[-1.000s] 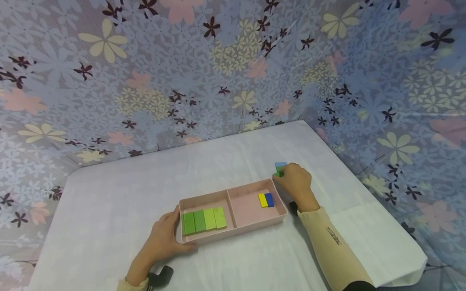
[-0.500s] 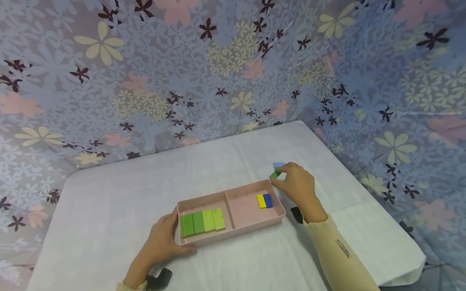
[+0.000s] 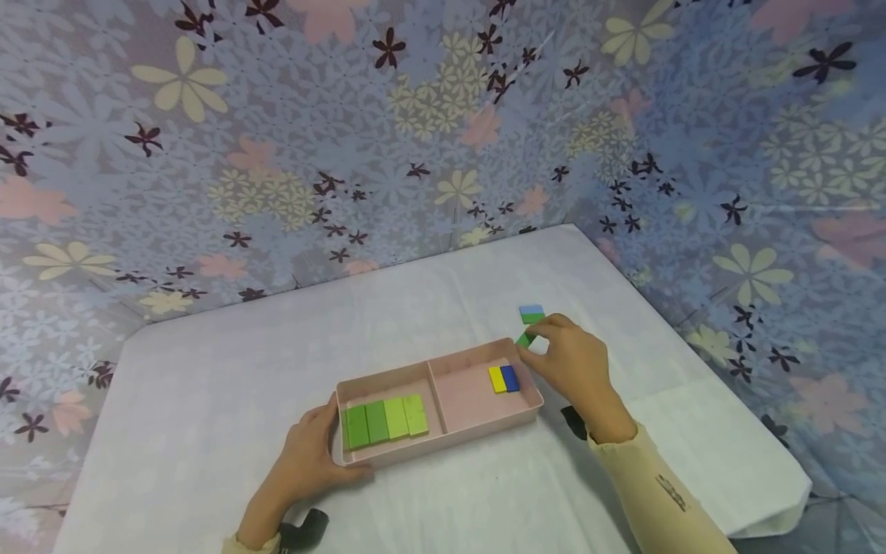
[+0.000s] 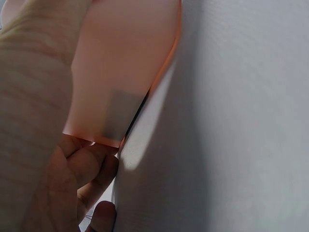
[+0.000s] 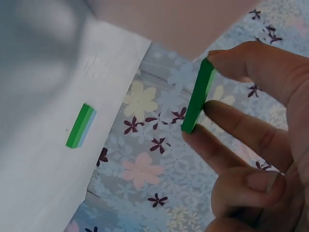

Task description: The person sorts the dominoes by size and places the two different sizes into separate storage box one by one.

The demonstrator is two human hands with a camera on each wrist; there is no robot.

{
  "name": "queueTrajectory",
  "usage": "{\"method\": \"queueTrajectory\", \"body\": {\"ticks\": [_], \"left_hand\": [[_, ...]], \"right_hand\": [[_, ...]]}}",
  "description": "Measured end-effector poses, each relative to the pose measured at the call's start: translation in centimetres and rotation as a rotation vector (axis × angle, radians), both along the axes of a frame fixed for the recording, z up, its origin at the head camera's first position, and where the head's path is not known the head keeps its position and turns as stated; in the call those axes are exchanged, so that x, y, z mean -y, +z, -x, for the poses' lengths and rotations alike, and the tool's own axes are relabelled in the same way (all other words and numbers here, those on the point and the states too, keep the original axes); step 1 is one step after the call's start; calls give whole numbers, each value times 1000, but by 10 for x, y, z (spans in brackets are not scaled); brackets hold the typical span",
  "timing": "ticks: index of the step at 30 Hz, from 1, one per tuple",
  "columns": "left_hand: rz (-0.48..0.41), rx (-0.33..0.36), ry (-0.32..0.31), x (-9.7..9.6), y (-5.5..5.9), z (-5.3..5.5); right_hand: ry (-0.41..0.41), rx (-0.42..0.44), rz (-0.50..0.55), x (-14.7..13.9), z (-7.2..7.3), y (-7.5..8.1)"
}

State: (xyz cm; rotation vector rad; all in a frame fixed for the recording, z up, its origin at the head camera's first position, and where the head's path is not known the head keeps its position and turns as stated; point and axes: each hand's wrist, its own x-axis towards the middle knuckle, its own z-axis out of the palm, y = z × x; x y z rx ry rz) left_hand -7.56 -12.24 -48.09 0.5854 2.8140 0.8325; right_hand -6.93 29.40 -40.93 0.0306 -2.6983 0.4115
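My right hand pinches a green domino-like tile between thumb and fingertips, just past the right end of a pink two-compartment box. My left hand holds the box's left end, its thumb along the front wall. In the left wrist view, fingers bend against the box's end. Several green tiles lie in a row in the left compartment. A yellow tile and a dark blue tile sit side by side in the right one.
Behind the right hand, a light blue tile and another green tile lie together on the white-covered table. A floral cloth hangs behind and to the right of the table.
My right hand has drawn back toward the box's right end with the green tile, away from the blue and green pair. My left hand stays on the box.
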Motion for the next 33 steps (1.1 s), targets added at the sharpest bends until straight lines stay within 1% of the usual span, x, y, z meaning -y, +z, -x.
{"method": "queueTrajectory", "body": {"ticks": [5,10,16,20,23,26,29,33], "left_hand": [[-4,-10,-6,0,1,-1],[-9,5,-2,0,3,-1],[-12,-9,-7,1,1,0],[-8,-6,-3,1,0,0],[-5,-1,1,1,0,-1],[-3,0,1,1,1,-1],[-2,-6,1,0,1,0],[7,25,11,0,0,-2]], "right_hand": [[77,7,14,6,-7,-1],[143,22,3,12,-9,-4],[166,45,-36,17,-7,-4],[162,70,-40,18,-7,-3],[173,86,-34,20,-6,-3],[207,101,-22,21,-5,-5],[251,116,12,23,-3,-9],[307,107,31,24,0,-14]]}}
